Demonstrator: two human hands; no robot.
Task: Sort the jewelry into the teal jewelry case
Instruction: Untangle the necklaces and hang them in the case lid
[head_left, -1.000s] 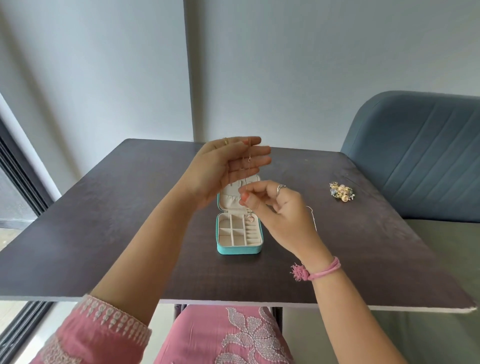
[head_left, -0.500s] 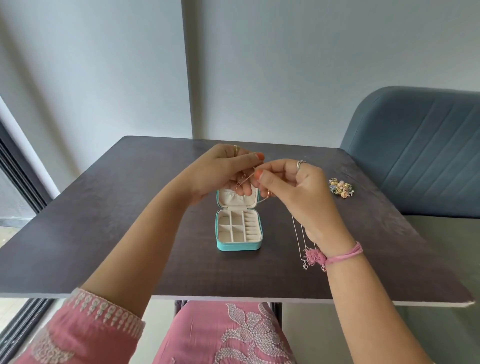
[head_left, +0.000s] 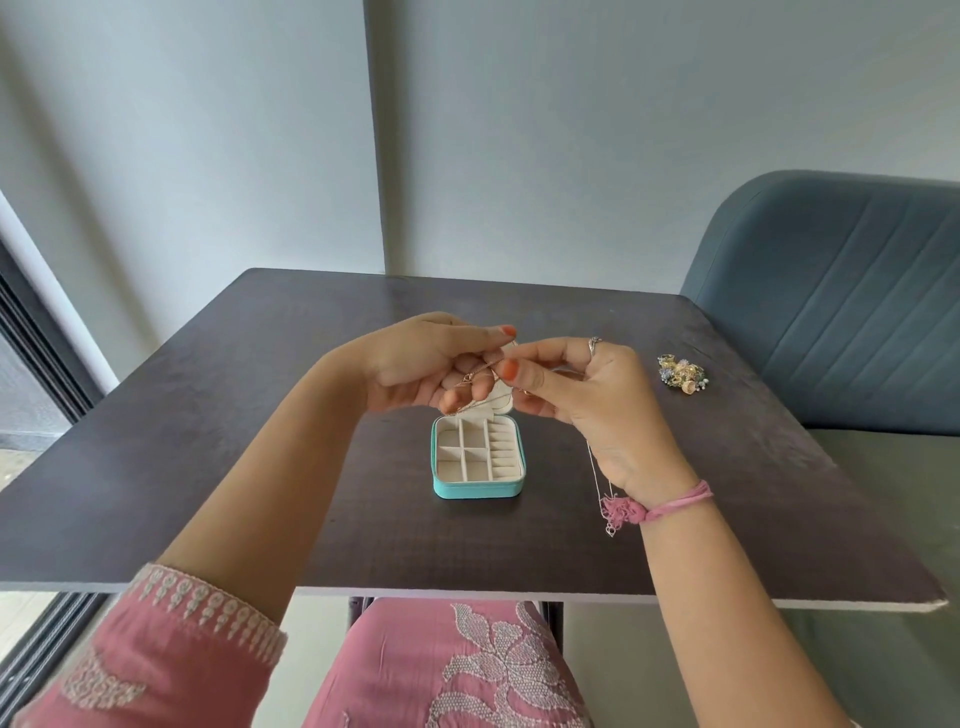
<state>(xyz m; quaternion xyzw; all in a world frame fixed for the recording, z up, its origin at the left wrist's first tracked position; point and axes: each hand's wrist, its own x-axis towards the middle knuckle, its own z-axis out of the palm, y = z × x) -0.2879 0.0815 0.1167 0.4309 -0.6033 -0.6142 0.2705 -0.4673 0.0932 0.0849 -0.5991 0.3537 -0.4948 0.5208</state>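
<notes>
You are pinching a thin rose-gold chain (head_left: 475, 375) between your left hand (head_left: 431, 364) and right hand (head_left: 582, 389), just above the open teal jewelry case (head_left: 477, 489); a silver chain (head_left: 602, 499) is dangling from your right hand, so keep both untangled while lowering

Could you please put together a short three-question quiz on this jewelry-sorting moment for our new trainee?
1. True or false: the teal jewelry case lies open on the table.
2. What do the left hand and right hand hold between them? A) rose-gold chain B) a watch C) a comb
3. Which side of the case is the floral jewelry cluster on?

Key: 1 true; 2 A; 3 the right.
</notes>
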